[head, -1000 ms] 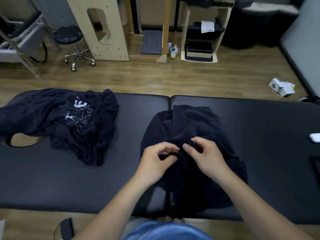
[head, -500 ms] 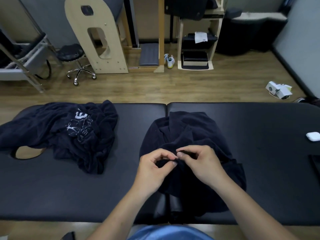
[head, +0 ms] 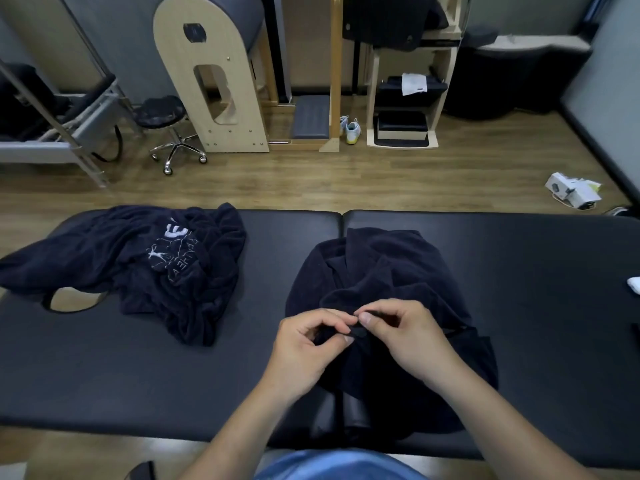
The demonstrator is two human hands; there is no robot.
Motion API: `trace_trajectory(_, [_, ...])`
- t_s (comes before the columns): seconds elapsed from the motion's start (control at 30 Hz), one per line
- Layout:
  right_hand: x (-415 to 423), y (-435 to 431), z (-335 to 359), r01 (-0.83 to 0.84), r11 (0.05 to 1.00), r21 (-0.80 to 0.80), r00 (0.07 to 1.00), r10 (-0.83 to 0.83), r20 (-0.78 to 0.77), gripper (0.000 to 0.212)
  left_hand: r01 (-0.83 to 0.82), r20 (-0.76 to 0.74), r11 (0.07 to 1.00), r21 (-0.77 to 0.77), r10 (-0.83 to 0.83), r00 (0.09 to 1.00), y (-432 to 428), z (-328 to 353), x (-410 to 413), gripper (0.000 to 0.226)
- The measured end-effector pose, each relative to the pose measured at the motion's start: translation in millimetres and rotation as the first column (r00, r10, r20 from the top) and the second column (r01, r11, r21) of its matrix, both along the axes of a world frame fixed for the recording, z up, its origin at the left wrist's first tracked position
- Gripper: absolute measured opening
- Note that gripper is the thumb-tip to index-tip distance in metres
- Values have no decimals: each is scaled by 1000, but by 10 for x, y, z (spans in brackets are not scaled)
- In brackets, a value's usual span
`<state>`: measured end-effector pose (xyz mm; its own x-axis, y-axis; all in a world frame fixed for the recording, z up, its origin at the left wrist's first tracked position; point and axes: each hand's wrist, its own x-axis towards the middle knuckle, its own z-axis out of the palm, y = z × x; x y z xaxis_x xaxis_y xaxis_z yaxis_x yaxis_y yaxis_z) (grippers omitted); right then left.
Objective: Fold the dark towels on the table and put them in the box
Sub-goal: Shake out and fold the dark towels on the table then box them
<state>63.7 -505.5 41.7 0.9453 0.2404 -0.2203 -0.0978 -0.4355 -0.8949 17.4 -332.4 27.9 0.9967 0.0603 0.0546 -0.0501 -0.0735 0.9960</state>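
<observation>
A crumpled dark navy towel [head: 384,268] lies in the middle of the black padded table [head: 519,271], its near edge hanging over the front. My left hand [head: 308,344] and my right hand [head: 408,337] meet over it, both pinching the same small fold of its cloth between thumb and fingertips. A second dark towel [head: 145,268], with white print on it, lies bunched at the table's far left, apart from both hands. No box shows in this view.
An oval face hole [head: 71,301] opens in the table at the left, partly under the printed towel. A small white object [head: 633,284] sits at the right edge. Beyond the table are a rolling stool [head: 166,123], wooden equipment and shelves.
Both hands keep pinching the same fold and have shifted slightly toward me. My view has tilted up, so the table and towels sit lower in the frame.
</observation>
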Motion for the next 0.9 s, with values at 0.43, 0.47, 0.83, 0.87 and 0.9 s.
trace_trajectory(0.43, [-171, 16, -77, 151, 972, 179, 988, -146, -42, 14, -42, 8, 983, -179, 44, 999, -38, -151, 2, 21])
trace_trajectory(0.47, [-182, -1, -85, 152, 966, 207, 988, -142, -66, 13, -36, 12, 982, -186, 39, 999, -41, -151, -5, 22])
trace_trajectory(0.83, [-220, -21, -81, 106, 954, 281, 991, -80, -105, 28, -17, -30, 988, -154, 13, 999, -36, -134, -38, 25])
trace_trajectory(0.87, [-228, -25, -79, 95, 956, 278, 992, -70, -101, 31, -21, -34, 989, -148, 16, 999, -37, -131, -42, 25])
trace_trajectory(0.9, [-239, -27, -72, 84, 957, 279, 993, -57, -102, 35, -26, -38, 989, -146, 21, 999, -36, -133, -45, 24])
